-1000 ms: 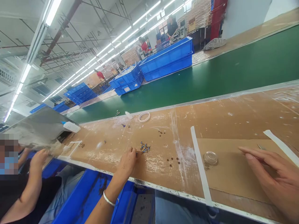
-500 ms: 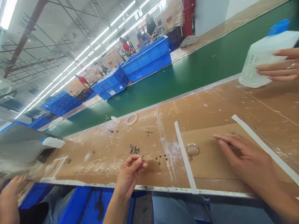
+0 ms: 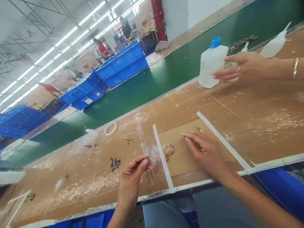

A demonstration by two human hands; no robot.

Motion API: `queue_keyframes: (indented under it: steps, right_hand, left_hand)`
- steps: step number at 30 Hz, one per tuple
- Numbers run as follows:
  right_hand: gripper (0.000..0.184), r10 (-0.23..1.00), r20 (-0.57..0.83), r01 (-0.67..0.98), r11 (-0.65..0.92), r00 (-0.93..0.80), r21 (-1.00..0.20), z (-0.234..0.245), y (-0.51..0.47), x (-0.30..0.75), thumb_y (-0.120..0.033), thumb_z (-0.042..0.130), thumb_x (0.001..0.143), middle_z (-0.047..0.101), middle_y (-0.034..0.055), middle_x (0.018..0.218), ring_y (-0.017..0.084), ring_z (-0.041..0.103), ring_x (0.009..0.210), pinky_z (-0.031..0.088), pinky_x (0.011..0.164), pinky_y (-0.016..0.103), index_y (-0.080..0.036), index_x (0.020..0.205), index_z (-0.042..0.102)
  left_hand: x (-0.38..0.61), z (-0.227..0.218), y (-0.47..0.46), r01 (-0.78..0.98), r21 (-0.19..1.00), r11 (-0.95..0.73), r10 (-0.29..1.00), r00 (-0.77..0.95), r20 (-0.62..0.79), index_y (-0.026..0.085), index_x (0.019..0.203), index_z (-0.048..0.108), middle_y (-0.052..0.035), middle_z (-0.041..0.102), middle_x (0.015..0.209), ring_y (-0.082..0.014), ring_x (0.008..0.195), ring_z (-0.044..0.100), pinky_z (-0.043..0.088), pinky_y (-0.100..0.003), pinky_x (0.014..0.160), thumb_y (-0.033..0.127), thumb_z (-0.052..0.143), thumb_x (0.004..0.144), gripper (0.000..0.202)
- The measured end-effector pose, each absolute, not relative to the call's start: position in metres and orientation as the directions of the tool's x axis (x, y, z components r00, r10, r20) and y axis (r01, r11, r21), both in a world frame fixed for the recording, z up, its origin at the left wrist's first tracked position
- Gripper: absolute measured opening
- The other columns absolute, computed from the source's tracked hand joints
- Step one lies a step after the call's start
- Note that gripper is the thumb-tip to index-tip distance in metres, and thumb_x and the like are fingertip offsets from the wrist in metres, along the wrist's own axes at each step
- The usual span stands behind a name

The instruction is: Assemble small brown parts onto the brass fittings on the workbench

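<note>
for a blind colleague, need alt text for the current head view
A person's left hand pinches a small metallic part above a bench; the right hand is over a cardboard sheet, beside a clear round dish. Upper right, another person's hand is at a blue-capped bottle.

You have open tabletop point(image 3: 167, 110) beyond the cardboard point(image 3: 187, 164), up to the green belt point(image 3: 142, 88). Between your left hand point(image 3: 133, 172) and right hand point(image 3: 205, 153), the clear dish point(image 3: 168, 149) and flat tape strip point(image 3: 163, 161) lie in the way; beyond your right hand, 1 co-worker's hand point(image 3: 241, 66) and white bottle point(image 3: 211, 65) block the far edge.
</note>
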State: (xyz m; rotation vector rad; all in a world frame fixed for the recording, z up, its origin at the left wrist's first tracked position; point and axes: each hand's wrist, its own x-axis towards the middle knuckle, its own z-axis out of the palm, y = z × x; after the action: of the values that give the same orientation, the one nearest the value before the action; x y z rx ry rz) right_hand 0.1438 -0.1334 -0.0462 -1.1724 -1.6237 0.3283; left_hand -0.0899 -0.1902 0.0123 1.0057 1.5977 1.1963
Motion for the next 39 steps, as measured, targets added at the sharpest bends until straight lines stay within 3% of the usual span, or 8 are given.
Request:
queue_keyframes:
  steps: [5, 11, 21, 29, 34, 39]
  right_hand:
    - [0.021, 0.801, 0.599, 0.515, 0.508, 0.014, -0.691, -0.047, -0.131, 0.143, -0.019, 0.047, 0.094, 0.071, 0.0040, 0.098, 0.016, 0.067, 0.093, 0.055, 0.085, 0.033, -0.023, 0.103, 0.065]
    - [0.021, 0.786, 0.617, 0.504, 0.548, -0.037, -0.668, -0.049, -0.128, 0.142, -0.013, 0.046, 0.093, 0.070, 0.0051, 0.095, 0.017, 0.064, 0.092, 0.054, 0.084, 0.034, -0.021, 0.103, 0.063]
    - [0.022, 0.769, 0.637, 0.501, 0.572, -0.051, -0.650, -0.053, -0.128, 0.140, -0.010, 0.043, 0.093, 0.068, 0.0061, 0.097, 0.018, 0.061, 0.093, 0.053, 0.083, 0.036, -0.020, 0.104, 0.060]
    - [0.022, 0.760, 0.648, 0.505, 0.580, -0.052, -0.639, -0.056, -0.127, 0.139, -0.008, 0.044, 0.092, 0.067, 0.0064, 0.095, 0.018, 0.060, 0.092, 0.053, 0.083, 0.036, -0.018, 0.105, 0.059]
    - [0.022, 0.753, 0.657, 0.511, 0.582, -0.045, -0.632, -0.052, -0.128, 0.142, -0.007, 0.045, 0.091, 0.068, 0.0061, 0.096, 0.017, 0.062, 0.092, 0.053, 0.083, 0.034, -0.019, 0.105, 0.059]
    - [0.022, 0.752, 0.658, 0.495, 0.587, -0.040, -0.641, -0.047, -0.130, 0.145, -0.008, 0.048, 0.091, 0.068, 0.0057, 0.096, 0.016, 0.062, 0.092, 0.053, 0.084, 0.033, -0.019, 0.106, 0.060]
  left_hand:
    - [-0.071, 0.016, -0.171, 0.412, 0.910, 0.043, 0.986, -0.163, 0.028, 0.020, 0.081, 0.077, -0.0006, 0.071, 0.063, -0.0151, 0.063, 0.066, 0.055, -0.026, 0.064, 0.033, 0.076, 0.075, 0.014]
    - [-0.064, 0.014, -0.151, 0.686, 0.702, -0.190, 0.975, 0.048, 0.217, 0.024, 0.081, 0.076, -0.0005, 0.074, 0.080, -0.0163, 0.077, 0.068, 0.052, -0.026, 0.071, 0.027, 0.068, 0.083, 0.008]
    - [-0.052, 0.015, -0.140, 0.808, 0.465, -0.361, 0.922, 0.233, 0.310, 0.022, 0.084, 0.072, -0.0001, 0.073, 0.079, -0.0148, 0.075, 0.069, 0.052, -0.024, 0.069, 0.025, 0.063, 0.089, 0.011]
    - [-0.048, 0.016, -0.138, 0.826, 0.385, -0.412, 0.900, 0.302, 0.314, 0.020, 0.083, 0.072, -0.0009, 0.072, 0.078, -0.0142, 0.074, 0.068, 0.053, -0.024, 0.070, 0.023, 0.063, 0.089, 0.011]
    - [-0.053, 0.024, -0.148, 0.829, 0.466, -0.309, 0.937, 0.180, 0.300, 0.023, 0.082, 0.074, 0.0006, 0.074, 0.080, -0.0147, 0.076, 0.069, 0.053, -0.024, 0.072, 0.026, 0.065, 0.087, 0.011]
    - [-0.088, 0.018, -0.175, 0.751, 0.661, -0.007, 0.940, -0.220, 0.261, 0.025, 0.084, 0.077, -0.0008, 0.077, 0.084, -0.0185, 0.080, 0.071, 0.056, -0.029, 0.076, 0.038, 0.073, 0.078, 0.015]
